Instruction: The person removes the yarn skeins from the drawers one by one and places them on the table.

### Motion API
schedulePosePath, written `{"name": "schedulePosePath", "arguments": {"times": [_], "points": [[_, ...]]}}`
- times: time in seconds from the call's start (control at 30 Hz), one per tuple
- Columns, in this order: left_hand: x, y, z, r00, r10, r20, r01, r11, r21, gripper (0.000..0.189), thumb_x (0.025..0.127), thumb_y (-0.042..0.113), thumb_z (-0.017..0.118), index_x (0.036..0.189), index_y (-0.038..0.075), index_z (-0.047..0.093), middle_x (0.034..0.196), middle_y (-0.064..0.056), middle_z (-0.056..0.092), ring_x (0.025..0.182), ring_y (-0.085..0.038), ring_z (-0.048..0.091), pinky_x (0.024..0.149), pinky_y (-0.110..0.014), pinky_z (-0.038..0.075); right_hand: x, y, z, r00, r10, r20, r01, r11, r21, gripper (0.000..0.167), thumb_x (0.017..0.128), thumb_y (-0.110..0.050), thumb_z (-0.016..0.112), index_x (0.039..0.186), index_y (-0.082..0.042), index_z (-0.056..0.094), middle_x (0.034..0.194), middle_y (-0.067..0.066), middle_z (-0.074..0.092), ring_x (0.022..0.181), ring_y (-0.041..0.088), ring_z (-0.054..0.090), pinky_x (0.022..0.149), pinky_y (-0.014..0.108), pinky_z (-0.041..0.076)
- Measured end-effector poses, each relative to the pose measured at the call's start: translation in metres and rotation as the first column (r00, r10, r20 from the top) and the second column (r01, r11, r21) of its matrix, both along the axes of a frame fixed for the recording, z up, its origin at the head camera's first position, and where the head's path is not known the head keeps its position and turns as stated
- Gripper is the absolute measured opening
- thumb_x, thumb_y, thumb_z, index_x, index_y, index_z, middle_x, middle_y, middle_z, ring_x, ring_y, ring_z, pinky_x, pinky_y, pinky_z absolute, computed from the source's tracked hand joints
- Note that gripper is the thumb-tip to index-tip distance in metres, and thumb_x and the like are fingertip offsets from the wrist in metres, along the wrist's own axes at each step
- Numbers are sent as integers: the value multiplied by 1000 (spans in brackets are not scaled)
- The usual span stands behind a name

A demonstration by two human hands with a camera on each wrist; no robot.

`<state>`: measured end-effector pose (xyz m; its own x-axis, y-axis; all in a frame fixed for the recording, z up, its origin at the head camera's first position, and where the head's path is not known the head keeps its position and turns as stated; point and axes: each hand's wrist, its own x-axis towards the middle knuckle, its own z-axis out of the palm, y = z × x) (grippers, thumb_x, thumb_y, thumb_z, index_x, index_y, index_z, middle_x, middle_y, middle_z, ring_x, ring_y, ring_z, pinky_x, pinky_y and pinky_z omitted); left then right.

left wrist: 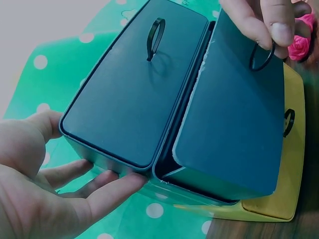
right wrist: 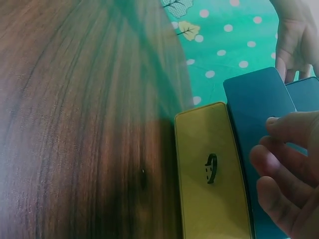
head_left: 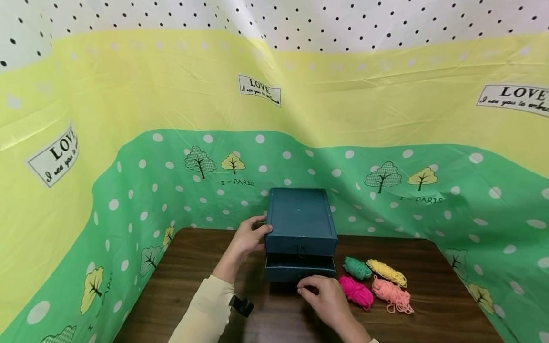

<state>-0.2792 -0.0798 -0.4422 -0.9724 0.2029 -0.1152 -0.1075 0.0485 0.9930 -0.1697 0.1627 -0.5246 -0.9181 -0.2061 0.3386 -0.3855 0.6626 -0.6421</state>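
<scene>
A small blue drawer cabinet (head_left: 299,212) stands on the wooden table. Its upper drawer front (left wrist: 129,89) is flush and carries a black loop pull (left wrist: 156,40). Below that, a blue drawer (head_left: 285,274) sticks partly out. My right hand (head_left: 328,297) pinches this drawer's black loop (left wrist: 261,66) between thumb and finger. My left hand (head_left: 248,237) rests its spread, fairly straight fingers against the cabinet's left side and top edge. The lowest front is yellow (right wrist: 212,134) with its own black loop; in the head view it is hidden. The drawer's contents cannot be made out.
Right of the cabinet lie green yarn (head_left: 357,267), yellow yarn (head_left: 387,272), magenta yarn (head_left: 357,293) and salmon-pink yarn (head_left: 391,293). A patterned green and yellow curtain (head_left: 180,109) hangs behind and around the table (head_left: 180,271).
</scene>
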Motion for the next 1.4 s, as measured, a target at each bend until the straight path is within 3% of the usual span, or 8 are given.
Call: {"name": "schedulePosePath", "arguments": {"times": [0.4, 0.73, 0.93, 1.4], "points": [[1, 1, 0, 1000, 2, 4, -2, 999, 34, 57, 101, 19, 64, 154, 7, 45, 142, -24, 51, 101, -22, 70, 86, -45, 62, -12, 0, -1, 1000, -8, 21, 8, 1000, 2, 21, 87, -17, 83, 88, -37, 78, 93, -18, 75, 86, 4, 71, 72, 26, 58], [-1, -1, -3, 1000, 6, 2, -6, 1000, 10, 57, 101, 22, 65, 153, 9, 46, 145, -23, 50, 112, -27, 68, 90, -50, 60, -25, -2, -2, 999, -43, 8, 43, 999, 23, 18, 85, -14, 84, 86, -32, 79, 91, -16, 76, 85, 7, 72, 70, 24, 56], [-1, 0, -4, 1000, 5, 0, -5, 1000, 31, 58, 101, 21, 65, 154, 8, 45, 146, -24, 48, 106, -25, 69, 88, -48, 61, -27, -1, -3, 998, -60, 15, 59, 998, 19, 9, 85, -15, 84, 88, -23, 82, 91, -16, 76, 86, 7, 72, 71, 24, 56], [0, 2, -2, 1000, 2, 0, -2, 999, 39, 59, 101, 19, 64, 154, 5, 44, 145, -26, 48, 102, -25, 70, 84, -46, 62, -36, 1, -5, 995, -95, 20, 95, 995, 25, 8, 86, -17, 84, 90, -23, 82, 89, -16, 76, 88, 11, 73, 75, 29, 58]]}}
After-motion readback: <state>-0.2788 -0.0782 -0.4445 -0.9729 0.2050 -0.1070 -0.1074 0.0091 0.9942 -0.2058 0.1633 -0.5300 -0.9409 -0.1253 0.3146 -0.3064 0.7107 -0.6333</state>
